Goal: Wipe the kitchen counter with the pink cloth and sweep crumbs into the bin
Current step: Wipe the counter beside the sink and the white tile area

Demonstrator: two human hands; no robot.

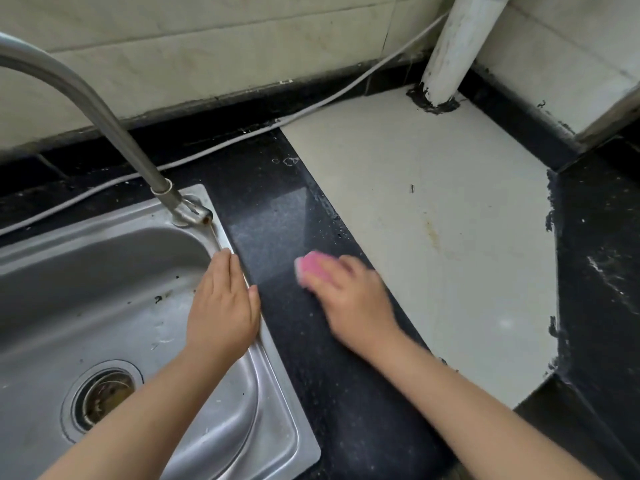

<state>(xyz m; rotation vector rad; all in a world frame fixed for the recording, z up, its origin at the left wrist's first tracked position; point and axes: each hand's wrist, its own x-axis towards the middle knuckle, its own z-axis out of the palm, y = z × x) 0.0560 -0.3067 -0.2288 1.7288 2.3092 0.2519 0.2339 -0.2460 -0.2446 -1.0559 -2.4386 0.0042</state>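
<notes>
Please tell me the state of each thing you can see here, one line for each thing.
Pink cloth: pressed on the dark counter strip, under the right hand.
Right hand: on the cloth, blurred.
Left hand: flat, fingers together, along the sink edge, holding nothing.
Sink: holds no dishes, some specks inside.
Faucet: no water running.
Dark counter strip: speckled with light crumbs.
Pale counter panel: stained.

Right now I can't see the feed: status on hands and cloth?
Right hand pressing pink cloth on dark counter strip. Left hand flat, empty, on sink rim. Nothing blocking; bin not in view.
</notes>
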